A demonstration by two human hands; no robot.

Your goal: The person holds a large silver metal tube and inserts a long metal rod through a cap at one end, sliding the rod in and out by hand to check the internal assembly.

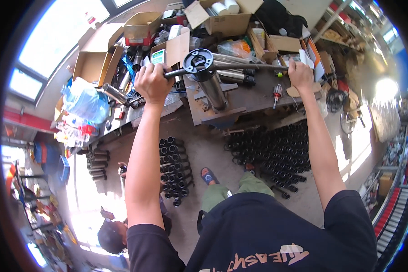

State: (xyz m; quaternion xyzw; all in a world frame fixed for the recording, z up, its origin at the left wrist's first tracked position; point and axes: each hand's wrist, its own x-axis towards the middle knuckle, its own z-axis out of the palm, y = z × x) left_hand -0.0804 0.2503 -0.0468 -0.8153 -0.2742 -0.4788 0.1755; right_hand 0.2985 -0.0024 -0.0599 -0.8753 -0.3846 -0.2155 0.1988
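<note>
An upright shiny steel cylinder (211, 90) stands at the front edge of the workbench, capped by a round black head (198, 60) with holes in its face. A long dark bar (254, 66) runs out sideways from that head. My left hand (154, 84) is wrapped round the short black handle (174, 73) on its left side. Far out to the right, my right hand (300, 75) grips the bar's other end. Both arms are stretched forward. How the bar joins the head is too small to make out.
Open cardboard boxes (95, 63), steel tubes (233, 75) and a bag of clear plastic (88, 102) crowd the bench. A small red-and-silver part (277, 94) lies near my right hand. Black tubes (276, 149) cover the floor on both sides. Another person (112, 235) is low at left.
</note>
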